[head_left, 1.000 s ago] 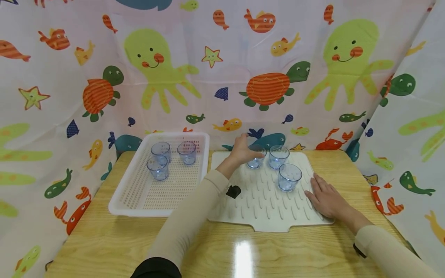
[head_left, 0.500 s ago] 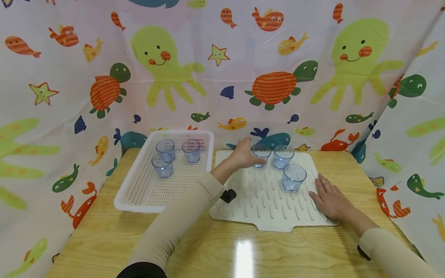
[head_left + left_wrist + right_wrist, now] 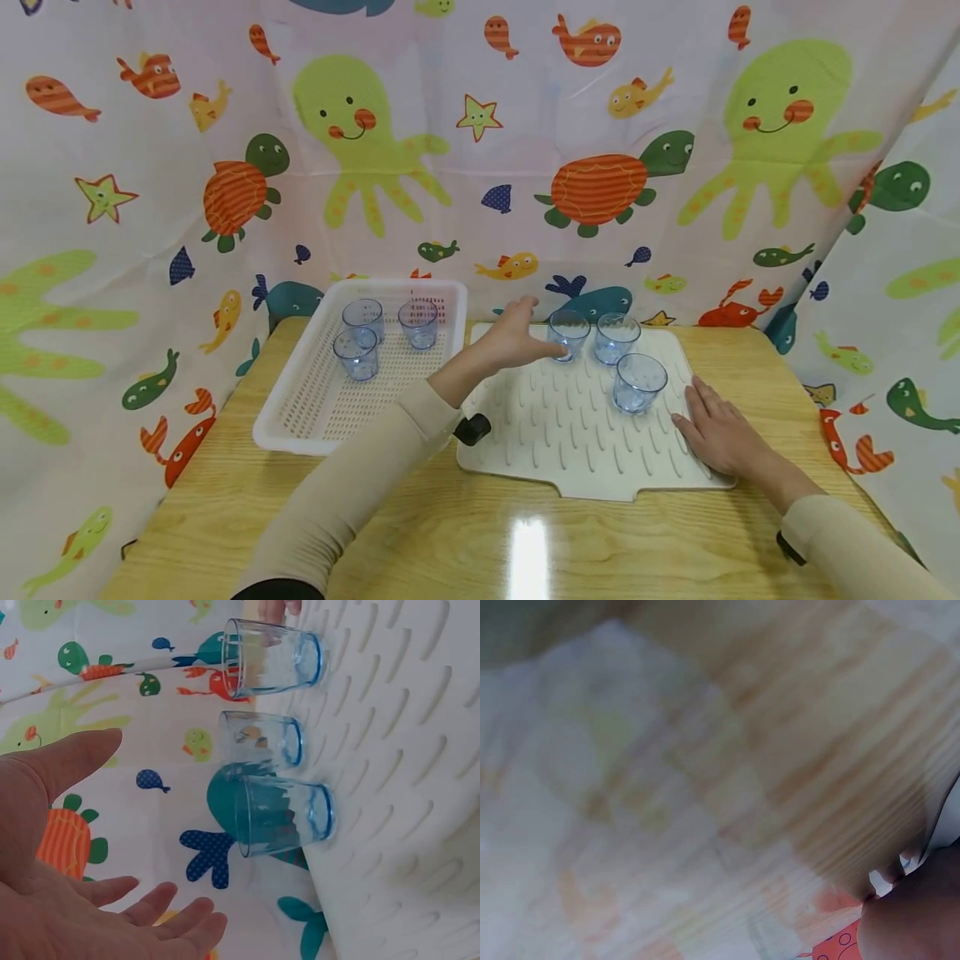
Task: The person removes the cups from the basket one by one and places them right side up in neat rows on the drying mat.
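Note:
Three clear bluish glass tumblers stand upright on a white ridged draining board (image 3: pixel 570 450): a back-left tumbler (image 3: pixel 567 337), a back-right tumbler (image 3: pixel 617 340) and a nearer tumbler (image 3: pixel 640 384). Beside the back-left one is my left hand (image 3: pixel 512 337), thumb and fingers spread and holding nothing. The left wrist view shows a gap between this hand (image 3: pixel 97 847) and the closest tumbler (image 3: pixel 289 816). At the board's right edge my right hand (image 3: pixel 722 429) rests palm down with its fingers extended. Only a small, dark part of it shows in the right wrist view.
Left of the board, a white perforated basket (image 3: pixel 292 433) holds three similar tumblers (image 3: pixel 356 354). Both stand on a wooden table (image 3: pixel 420 533). A curtain (image 3: pixel 420 192) with sea-animal prints hangs close behind and along both sides.
My left hand has let go of the back-left tumbler and drawn away to the left, its fingers opening. My right hand stays at the board's edge. The head view has shifted slightly.

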`<state>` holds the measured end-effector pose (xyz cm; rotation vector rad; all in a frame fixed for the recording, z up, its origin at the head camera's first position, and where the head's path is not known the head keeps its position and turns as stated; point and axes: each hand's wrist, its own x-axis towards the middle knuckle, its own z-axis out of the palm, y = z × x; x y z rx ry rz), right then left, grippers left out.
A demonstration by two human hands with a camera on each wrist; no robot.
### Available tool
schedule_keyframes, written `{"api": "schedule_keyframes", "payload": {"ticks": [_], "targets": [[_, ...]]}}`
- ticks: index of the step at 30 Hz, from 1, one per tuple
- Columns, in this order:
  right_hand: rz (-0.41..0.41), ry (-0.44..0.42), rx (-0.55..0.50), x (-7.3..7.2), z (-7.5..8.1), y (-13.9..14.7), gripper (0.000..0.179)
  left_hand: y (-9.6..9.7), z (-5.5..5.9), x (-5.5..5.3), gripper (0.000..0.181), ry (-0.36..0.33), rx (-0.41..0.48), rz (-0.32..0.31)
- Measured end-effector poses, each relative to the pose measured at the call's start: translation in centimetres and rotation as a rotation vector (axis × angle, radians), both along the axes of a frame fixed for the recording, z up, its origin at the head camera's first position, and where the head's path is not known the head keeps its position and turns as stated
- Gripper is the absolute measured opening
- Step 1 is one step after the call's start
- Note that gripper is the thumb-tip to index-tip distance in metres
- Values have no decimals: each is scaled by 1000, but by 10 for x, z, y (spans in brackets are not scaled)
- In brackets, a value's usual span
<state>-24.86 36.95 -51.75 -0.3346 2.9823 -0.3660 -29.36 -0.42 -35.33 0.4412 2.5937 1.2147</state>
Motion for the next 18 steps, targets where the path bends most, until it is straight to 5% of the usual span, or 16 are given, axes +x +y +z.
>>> {"api": "schedule_keyframes", "payload": {"ticks": [8,18], "targets": [[-1,-6,-9,2,2,-3,84,-20,6,6,91,37,1,-22],[-1,-1,-12,1,2,-1,84,-55,14,9,85,97,16,76]]}}
